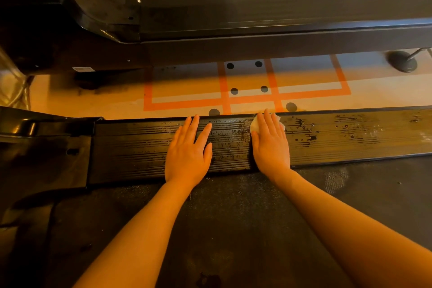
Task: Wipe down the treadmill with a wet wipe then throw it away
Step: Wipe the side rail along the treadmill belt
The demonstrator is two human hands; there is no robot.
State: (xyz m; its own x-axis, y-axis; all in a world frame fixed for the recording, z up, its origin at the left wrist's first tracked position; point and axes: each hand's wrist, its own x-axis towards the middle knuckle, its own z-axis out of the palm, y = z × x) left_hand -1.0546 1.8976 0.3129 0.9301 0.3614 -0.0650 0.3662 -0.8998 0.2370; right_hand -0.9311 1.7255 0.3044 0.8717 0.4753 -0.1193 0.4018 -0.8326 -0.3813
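Note:
A black ribbed side rail (145, 147) of the treadmill runs across the view, with wet streaks and droplets on it to the right. My right hand (271, 145) lies flat on the rail with straight fingers, pressing a white wet wipe (254, 124) that shows at its fingertips and left side. My left hand (189, 149) rests flat on the rail just to the left, fingers spread, holding nothing. The dark treadmill belt (233, 217) lies below the rail under my forearms.
Beyond the rail is a pale floor with orange tape squares (224, 98) and black dots. A second black treadmill (257, 18) stands across the floor strip, one round foot (402, 61) at the right. The motor cover (42, 147) lies at the left.

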